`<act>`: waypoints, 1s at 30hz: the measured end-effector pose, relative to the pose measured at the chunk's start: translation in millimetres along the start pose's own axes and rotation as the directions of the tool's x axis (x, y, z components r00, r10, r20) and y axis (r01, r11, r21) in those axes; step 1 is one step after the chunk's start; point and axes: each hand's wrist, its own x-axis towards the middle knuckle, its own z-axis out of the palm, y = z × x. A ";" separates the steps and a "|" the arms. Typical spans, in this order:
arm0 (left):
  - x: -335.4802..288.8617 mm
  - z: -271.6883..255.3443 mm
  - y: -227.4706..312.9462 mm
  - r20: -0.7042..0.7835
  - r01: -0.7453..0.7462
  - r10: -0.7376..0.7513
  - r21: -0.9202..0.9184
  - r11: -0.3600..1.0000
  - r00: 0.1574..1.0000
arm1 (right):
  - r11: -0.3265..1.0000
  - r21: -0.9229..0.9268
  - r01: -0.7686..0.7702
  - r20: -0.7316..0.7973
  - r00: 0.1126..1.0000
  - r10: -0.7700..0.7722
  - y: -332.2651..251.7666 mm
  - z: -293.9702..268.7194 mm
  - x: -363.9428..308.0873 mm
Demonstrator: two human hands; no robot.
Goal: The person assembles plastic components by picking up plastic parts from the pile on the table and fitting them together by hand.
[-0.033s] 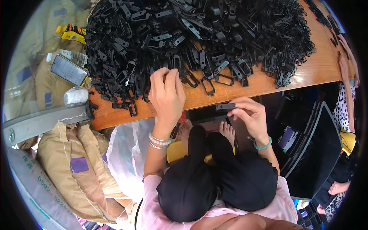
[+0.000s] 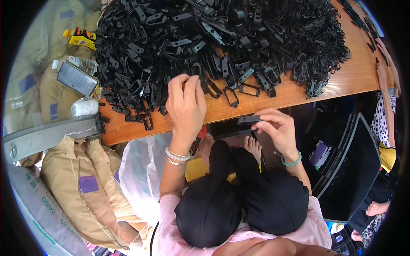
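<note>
Right hand (image 2: 277, 129), head view: closed in a pinch, thumb against fingers, on one slim black clip part (image 2: 247, 120). Location of clip part: at the fingertips, jutting toward the left hand, lengthwise roughly level, in the air just off the near edge of the wooden table (image 2: 331, 90). Green bracelet (image 2: 292, 160) at the wrist.

Left hand (image 2: 186, 100): back uppermost, fingers bent, set at the near margin of the heap of black parts (image 2: 200, 36). Tips hidden; not possible to tell whether empty or gripping. White bead bracelet (image 2: 177, 156) and thin bangle (image 2: 175, 163) at the wrist.

Beyond both hands: same heap, mixed frames and narrow strips, broad and tangled. Between the hands, slightly farther off: loose black frame (image 2: 234, 104), flat on bare wood.

Left of left hand: white roll (image 2: 85, 107); phone (image 2: 77, 79), screen up; clear bottle (image 2: 87, 64); farther away, yellow-and-black bottle (image 2: 82, 38). Nearer and to the left: tan sacks (image 2: 64, 170); white plastic bag (image 2: 143, 170), beside the left forearm.

Below and between the hands: black-clothed knees (image 2: 209, 209), bare feet (image 2: 252, 147). Right of right hand: large dark panel (image 2: 352, 175); well apart, at the far right, another person's arm (image 2: 388, 106).
</note>
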 end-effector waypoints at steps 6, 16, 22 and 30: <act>9.2 17.7 3.7 0.129 -0.104 0.088 0.123 0.987 0.988 | 0.999 0.021 0.041 0.023 0.999 -0.041 8.8 15.4 17.2; 1.6 14.5 -0.1 0.056 -0.115 0.123 -0.120 0.986 0.991 | 0.981 -0.123 0.148 0.035 0.989 -0.144 12.0 17.2 20.0; 38.4 18.9 -11.1 0.102 -0.239 0.238 -0.006 0.971 0.966 | 0.981 -0.134 0.143 -0.039 0.988 -0.150 10.6 21.1 20.1; 46.0 14.2 -19.1 0.280 -0.290 0.252 0.100 0.952 0.926 | 0.965 -0.204 0.163 -0.072 0.981 -0.181 18.6 18.6 21.8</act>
